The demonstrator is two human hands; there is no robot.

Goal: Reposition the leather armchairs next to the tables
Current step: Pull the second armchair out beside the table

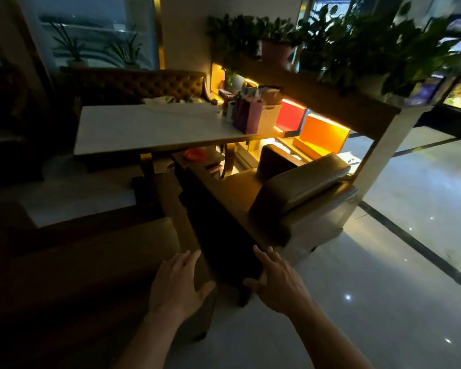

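Two leather armchairs sit side by side at the near edge of the white-topped bench (149, 129), w/ a dark gap between them. The right armchair (298, 198) is angled, its seat front turned toward the bench and its padded back toward the shiny floor (410, 249); it looks near the bench but not squared to it. The left armchair (91, 262) is closest to you, its back filling the lower left of the view, mostly in shadow.

Progress, as a judgement: both chairs are in the bench's area, but neither reads as neatly lined up, so straightening and closing up appear left to do. How far under the bench edge each seat reaches can't be told in this light.

Your left hand (177, 283) lies flat, fingers spread, on the left armchair's right corner. Your right hand (280, 283) is spread too, palm against the dark near side of the right armchair, thumb tucked toward the gap. Neither hand is curled round anything; both look set to push.

Beyond, bags (246, 115) crowd the bench's far right end, w/ potted plants (357, 43) on a shelf above.
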